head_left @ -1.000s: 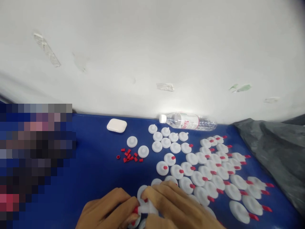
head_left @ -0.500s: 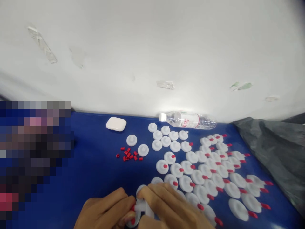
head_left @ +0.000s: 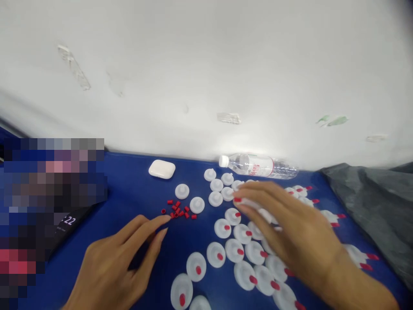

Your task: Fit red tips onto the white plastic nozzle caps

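Observation:
My left hand hovers over the blue table, thumb and index finger apart. Its index fingertip is at the near edge of a small pile of red tube-like caps; I cannot tell if it touches one. My right hand is above the white discs to the right. Between its thumb and index finger shows a white disc with a red tip, partly hidden by the fingers. Two plain white discs lie beside the red pile. Many red-tipped white discs cover the table under and around my right hand.
A clear plastic bottle lies along the wall. Left of it sits a white rounded case. Dark grey sheeting covers the right side. A dark device with lit digits is at the left, beside a blurred-out area.
My hands have separated from working together at the front edge. The left moved up and left toward the red caps, opening; the right moved up and right over the discs.

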`<state>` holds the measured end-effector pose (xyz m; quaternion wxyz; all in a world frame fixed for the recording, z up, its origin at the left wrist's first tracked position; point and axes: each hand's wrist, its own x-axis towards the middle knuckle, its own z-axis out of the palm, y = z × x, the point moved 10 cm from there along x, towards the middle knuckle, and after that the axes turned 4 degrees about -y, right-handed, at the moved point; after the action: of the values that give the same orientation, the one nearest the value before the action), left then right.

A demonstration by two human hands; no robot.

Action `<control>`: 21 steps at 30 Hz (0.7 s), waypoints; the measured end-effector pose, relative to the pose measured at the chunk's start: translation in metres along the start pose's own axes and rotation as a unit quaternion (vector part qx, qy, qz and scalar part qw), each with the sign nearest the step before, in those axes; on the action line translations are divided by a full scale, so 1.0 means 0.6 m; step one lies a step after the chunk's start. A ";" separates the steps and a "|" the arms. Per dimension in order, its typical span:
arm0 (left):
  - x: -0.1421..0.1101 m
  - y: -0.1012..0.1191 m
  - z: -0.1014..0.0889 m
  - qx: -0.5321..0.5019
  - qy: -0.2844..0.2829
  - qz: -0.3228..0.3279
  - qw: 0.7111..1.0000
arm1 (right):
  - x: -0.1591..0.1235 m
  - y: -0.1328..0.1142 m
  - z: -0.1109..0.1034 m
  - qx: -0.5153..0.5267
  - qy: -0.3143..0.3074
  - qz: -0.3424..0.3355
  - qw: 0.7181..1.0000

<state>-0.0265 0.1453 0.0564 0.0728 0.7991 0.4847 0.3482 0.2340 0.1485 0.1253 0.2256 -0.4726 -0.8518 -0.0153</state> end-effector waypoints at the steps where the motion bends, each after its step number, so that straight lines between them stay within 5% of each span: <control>1: 0.002 -0.007 0.006 0.017 -0.008 0.000 1.000 | 0.006 0.028 -0.008 -0.014 -0.008 0.026 1.000; 6: -0.007 -0.005 0.025 0.041 -0.027 0.050 0.998 | -0.010 0.151 -0.013 -0.081 -0.051 0.148 0.984; 11: -0.002 0.007 0.028 0.046 -0.034 0.079 0.995 | -0.040 0.224 -0.004 -0.077 -0.097 0.222 0.967; 17: 0.011 0.025 0.022 0.082 -0.043 0.126 0.988 | -0.055 0.253 0.023 -0.043 -0.183 0.247 0.951; 21: 0.014 0.026 0.018 0.085 -0.050 0.127 0.987 | -0.042 0.234 0.016 -0.050 -0.158 0.206 0.964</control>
<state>-0.0061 0.1465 0.0598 -0.0162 0.8738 0.4029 0.2717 0.3556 0.2083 0.0802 0.0624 -0.6447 -0.7592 0.0638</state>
